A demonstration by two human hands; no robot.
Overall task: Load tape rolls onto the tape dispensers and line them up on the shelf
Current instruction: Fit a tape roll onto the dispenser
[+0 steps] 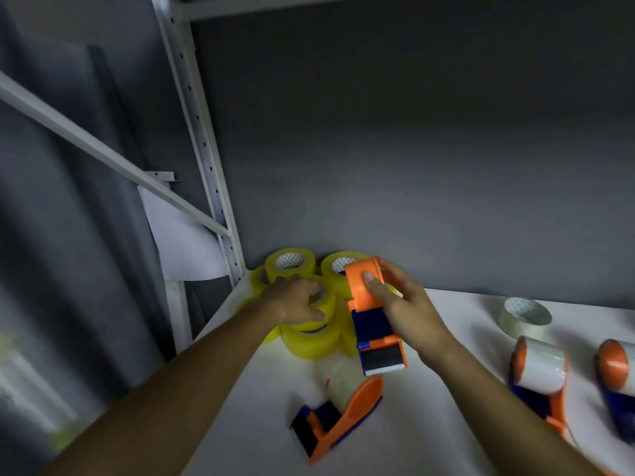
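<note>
At the shelf's [446, 417] back left corner the left hand [295, 302] curls its grip over the top roll [323, 300] of the yellow stack, while the right hand [400, 304] holds an unloaded dispenser [369, 314] just beside; one empty dispenser [338, 419] lies near the front, a loaded one [539, 376] and another, cut off, by the right edge – so I judge well under way

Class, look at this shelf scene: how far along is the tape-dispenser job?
Done: at least one dispenser at the right already carries a white roll. In hand: the right hand grips an unloaded orange dispenser, while the left hand grasps a roll on the yellow pile. Left: another empty dispenser lies on the shelf, a loose white roll waits, and no neat line-up shows yet.
</note>
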